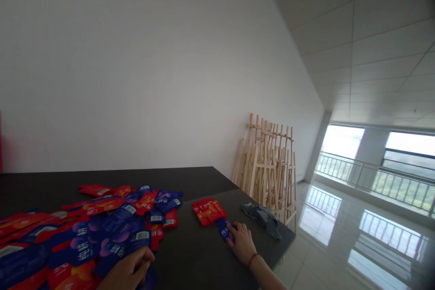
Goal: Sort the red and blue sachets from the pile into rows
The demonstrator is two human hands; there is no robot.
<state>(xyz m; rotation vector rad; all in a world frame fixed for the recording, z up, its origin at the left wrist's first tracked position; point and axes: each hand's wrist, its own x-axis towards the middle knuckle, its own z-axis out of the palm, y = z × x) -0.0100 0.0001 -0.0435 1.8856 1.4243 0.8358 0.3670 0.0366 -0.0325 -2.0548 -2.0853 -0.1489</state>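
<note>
My right hand (242,241) rests on a blue flat packet (223,228) with white lettering, its fingers and thumb closed around the lower end. Just beyond that packet, several red packets (209,211) lie overlapped in a small fan on the dark table. My left hand (128,270) is at the near edge of a large mixed pile, fingers curled together. Beside its knuckles is a blue packet with a barcode (141,236). Whether the left fingers hold anything is hidden. The pile of red and blue packets (81,250) spreads over the table's left side.
A crumpled grey cloth (263,218) lies near the right edge of the dark table (193,253). Wooden easels (268,163) lean together against the white wall (152,77) behind. Shiny floor (316,244) and railed windows (341,145) are to the right.
</note>
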